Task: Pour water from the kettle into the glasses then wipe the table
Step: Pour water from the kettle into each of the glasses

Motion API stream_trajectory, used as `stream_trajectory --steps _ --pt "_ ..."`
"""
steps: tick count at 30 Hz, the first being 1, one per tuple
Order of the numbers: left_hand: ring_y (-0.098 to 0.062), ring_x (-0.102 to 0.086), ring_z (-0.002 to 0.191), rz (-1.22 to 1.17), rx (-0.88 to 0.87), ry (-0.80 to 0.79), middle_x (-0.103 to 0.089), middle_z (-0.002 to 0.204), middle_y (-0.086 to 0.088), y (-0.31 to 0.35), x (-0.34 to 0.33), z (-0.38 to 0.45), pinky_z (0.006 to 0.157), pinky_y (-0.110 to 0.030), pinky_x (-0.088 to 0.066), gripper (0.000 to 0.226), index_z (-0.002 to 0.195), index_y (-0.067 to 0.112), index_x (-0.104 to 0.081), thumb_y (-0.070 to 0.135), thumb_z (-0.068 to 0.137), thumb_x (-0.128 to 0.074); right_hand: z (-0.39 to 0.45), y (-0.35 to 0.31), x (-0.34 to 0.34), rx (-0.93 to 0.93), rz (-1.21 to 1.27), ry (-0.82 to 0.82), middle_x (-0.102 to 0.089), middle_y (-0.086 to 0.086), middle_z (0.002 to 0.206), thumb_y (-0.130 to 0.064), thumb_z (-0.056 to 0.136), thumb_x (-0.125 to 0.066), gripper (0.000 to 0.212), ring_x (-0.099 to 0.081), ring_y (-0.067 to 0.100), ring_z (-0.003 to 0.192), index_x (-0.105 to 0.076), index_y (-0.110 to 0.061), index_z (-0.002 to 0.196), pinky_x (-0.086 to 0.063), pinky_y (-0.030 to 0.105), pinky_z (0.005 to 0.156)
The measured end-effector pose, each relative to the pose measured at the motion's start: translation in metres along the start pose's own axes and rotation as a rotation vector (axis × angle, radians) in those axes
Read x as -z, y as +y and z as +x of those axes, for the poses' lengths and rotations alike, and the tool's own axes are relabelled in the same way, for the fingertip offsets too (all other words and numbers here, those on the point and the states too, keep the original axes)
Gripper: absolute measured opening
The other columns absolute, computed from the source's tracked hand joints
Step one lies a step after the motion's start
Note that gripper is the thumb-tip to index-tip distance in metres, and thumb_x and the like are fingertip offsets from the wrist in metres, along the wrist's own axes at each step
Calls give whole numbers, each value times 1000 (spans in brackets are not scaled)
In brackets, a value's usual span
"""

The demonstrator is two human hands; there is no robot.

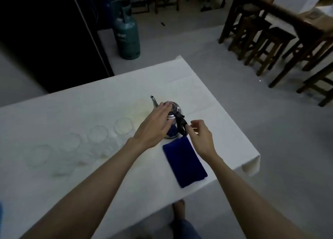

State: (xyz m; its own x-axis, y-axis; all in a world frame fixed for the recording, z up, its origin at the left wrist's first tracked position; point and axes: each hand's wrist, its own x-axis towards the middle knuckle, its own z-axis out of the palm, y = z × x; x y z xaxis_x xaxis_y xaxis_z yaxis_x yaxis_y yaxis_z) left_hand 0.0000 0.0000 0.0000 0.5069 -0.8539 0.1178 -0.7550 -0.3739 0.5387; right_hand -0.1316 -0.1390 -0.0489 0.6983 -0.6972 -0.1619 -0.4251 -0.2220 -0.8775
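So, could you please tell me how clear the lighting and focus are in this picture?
Head view: dim overall; the glasses are blurred and nearly vanish against the white table; the kettle and blue cloth stand out; wide-angle bending shows at the edges.

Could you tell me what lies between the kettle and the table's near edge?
In the head view, a folded blue cloth lies between the kettle and that edge.

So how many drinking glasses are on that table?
4, in a diagonal row left of the kettle: glasses. They're clear and blurred, so another could go unseen.
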Motion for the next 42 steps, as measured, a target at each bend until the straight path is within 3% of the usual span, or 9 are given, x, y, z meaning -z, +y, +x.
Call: stream_trajectory --steps 5,8,11,16,21,28,34,37,42 --pt "-11 -5 149 44 40 -35 -15 161 -2 -15 -20 38 122 -29 -5 56 153 9 -19 31 104 -35 38 -1 1 -20 -2 -108 -66 1 97 -47 99 -47 34 -62 16 88 -56 -14 101 -45 23 68" --pt "-13 -9 149 110 -1 -28 -20 160 -5 -22 -29 45 122 -39 -13 55 151 6 -24 33 104 -29 47 2 -1 -46 56 -189 -65 0 86 -54 98 -43 44 -59 14 75 -56 -12 91 -47 28 68" --pt "-14 -9 149 168 -31 -34 -20 160 -6 -26 -35 46 122 -40 -13 56 151 6 -24 35 102 -23 50 6 -9 -64 136 -239 -65 0 76 -57 97 -42 55 -57 10 67 -59 -7 83 -48 29 67" --pt "-14 -3 150 224 -61 -48 -13 162 -8 -32 -41 44 122 -37 -11 54 152 5 -18 29 104 -25 51 8 -17 -82 246 -241 -56 1 63 -48 99 -46 53 -49 13 60 -52 -7 66 -43 33 62" --pt "-14 -4 150 180 -60 -30 -15 161 -7 -33 -43 44 122 -39 -13 53 152 5 -20 26 104 -28 52 4 -22 -183 428 -232 -39 6 65 -38 95 -54 44 -35 18 64 -42 -12 62 -30 35 63" --pt "-14 -5 150 165 -34 7 -15 161 -7 -26 -49 40 122 -35 -11 52 151 5 -21 25 104 -28 56 3 -24 -275 510 -146 -42 9 65 -36 81 -64 33 -40 21 68 -54 -12 60 -36 36 67" --pt "-17 -7 150 194 -33 36 -16 161 -9 -17 -51 38 122 -39 -14 52 151 4 -21 27 104 -27 57 -2 -15 -259 537 -89 -58 2 59 -21 91 -62 38 -46 12 56 -69 -20 54 -41 26 59" --pt "-17 -8 150 207 -41 77 -17 161 -10 -7 -47 36 122 -37 -14 51 151 3 -22 24 105 -30 55 -9 -8 -209 545 -89 -51 9 60 -21 91 -62 42 -39 14 54 -64 -21 49 -34 25 52" --pt "-19 -11 150 224 -58 169 -21 160 -10 11 -29 27 122 -34 -12 50 150 2 -25 23 105 -32 46 -29 6 -119 533 -95 -49 2 55 -23 89 -61 42 -36 14 54 -62 -25 46 -31 25 51"
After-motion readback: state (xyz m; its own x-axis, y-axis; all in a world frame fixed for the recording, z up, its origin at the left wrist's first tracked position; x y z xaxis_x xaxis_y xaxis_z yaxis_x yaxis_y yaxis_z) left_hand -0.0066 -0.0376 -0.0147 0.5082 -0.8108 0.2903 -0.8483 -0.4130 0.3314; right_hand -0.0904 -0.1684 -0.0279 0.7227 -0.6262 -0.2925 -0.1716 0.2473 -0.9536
